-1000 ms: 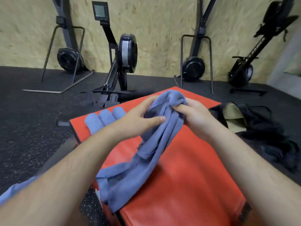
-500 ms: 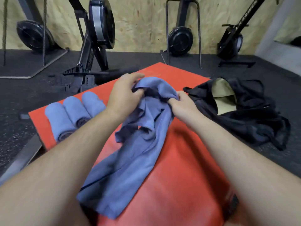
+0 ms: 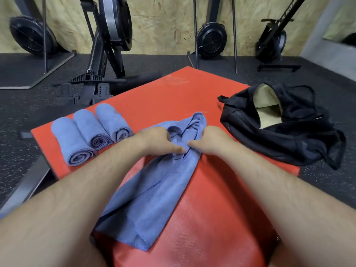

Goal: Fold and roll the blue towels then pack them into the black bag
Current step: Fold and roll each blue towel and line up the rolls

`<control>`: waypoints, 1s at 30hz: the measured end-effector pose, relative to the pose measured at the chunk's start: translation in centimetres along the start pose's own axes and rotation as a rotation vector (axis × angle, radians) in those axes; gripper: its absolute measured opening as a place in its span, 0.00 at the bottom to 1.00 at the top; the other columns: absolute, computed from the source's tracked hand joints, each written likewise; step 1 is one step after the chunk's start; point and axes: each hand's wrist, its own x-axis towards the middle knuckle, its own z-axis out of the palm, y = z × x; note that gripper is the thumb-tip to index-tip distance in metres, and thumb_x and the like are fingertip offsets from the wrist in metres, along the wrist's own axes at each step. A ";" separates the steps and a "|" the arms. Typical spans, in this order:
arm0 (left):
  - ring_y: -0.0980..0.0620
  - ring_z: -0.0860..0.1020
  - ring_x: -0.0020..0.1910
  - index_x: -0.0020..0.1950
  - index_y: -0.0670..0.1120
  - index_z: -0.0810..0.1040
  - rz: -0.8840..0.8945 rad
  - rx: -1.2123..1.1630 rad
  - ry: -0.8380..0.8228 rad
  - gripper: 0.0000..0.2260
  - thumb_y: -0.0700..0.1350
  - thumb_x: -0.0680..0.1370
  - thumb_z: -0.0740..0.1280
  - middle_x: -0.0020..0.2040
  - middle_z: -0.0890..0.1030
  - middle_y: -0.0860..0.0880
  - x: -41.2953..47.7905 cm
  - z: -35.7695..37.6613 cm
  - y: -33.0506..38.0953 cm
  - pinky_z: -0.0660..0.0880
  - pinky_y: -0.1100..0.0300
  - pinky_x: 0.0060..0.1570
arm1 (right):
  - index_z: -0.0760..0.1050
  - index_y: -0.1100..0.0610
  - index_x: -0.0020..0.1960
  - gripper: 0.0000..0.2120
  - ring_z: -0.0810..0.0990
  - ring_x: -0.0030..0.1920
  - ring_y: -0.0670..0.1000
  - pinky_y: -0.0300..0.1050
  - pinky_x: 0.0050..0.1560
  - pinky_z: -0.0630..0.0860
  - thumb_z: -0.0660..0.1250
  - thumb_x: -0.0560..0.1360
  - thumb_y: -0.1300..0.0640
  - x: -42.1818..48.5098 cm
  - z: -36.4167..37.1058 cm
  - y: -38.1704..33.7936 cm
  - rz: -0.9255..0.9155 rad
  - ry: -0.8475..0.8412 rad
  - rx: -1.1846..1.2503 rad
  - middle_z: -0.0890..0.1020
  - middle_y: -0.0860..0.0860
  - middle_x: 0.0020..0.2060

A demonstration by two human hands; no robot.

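Our left hand (image 3: 155, 140) and right hand (image 3: 209, 140) pinch the towel's (image 3: 154, 191) bunched far end; next, probably spread and fold it.

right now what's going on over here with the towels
A person is working on a loose blue towel spread along a red mat. The left hand and right hand both pinch the bunched cloth near its far end. Three rolled towels lie side by side at the mat's left. The black bag sits open at the right, with no towel visible inside.
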 end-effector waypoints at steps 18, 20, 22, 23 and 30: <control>0.52 0.72 0.34 0.51 0.46 0.70 -0.009 -0.670 0.416 0.06 0.44 0.78 0.67 0.39 0.76 0.50 1.3 2.0 0.5 0.66 0.59 0.32 | 0.71 0.54 0.40 0.14 0.79 0.39 0.55 0.44 0.30 0.66 0.67 0.70 0.43 0.7 2.2 0.7 -0.028 0.104 0.186 0.80 0.52 0.37; 0.52 0.71 0.31 0.52 0.46 0.68 0.043 -0.660 0.445 0.07 0.42 0.78 0.66 0.37 0.75 0.50 1.4 2.1 0.4 0.65 0.59 0.32 | 0.67 0.53 0.41 0.14 0.76 0.39 0.54 0.44 0.29 0.63 0.68 0.69 0.45 0.6 2.5 0.1 -0.027 0.110 0.153 0.76 0.51 0.39; 0.53 0.69 0.29 0.50 0.47 0.69 0.066 -0.633 0.469 0.06 0.41 0.77 0.65 0.34 0.75 0.50 1.3 2.1 0.4 0.64 0.58 0.31 | 0.65 0.53 0.45 0.13 0.74 0.40 0.54 0.43 0.30 0.64 0.68 0.70 0.49 0.6 2.5 -0.8 -0.020 0.078 0.113 0.73 0.50 0.38; 0.53 0.70 0.28 0.48 0.47 0.70 0.061 -0.631 0.471 0.05 0.40 0.76 0.66 0.32 0.75 0.51 1.4 2.1 0.4 0.64 0.59 0.30 | 0.65 0.53 0.46 0.13 0.74 0.42 0.54 0.44 0.33 0.65 0.67 0.71 0.49 0.6 2.6 -1.2 -0.013 0.052 0.098 0.72 0.50 0.38; 0.59 0.74 0.26 0.42 0.43 0.77 0.057 -0.501 0.313 0.11 0.48 0.70 0.75 0.32 0.80 0.52 0.7 2.8 0.1 0.66 0.68 0.24 | 0.64 0.58 0.46 0.11 0.72 0.34 0.52 0.43 0.27 0.60 0.64 0.72 0.55 0.9 2.5 -1.5 0.043 0.017 0.060 0.69 0.50 0.33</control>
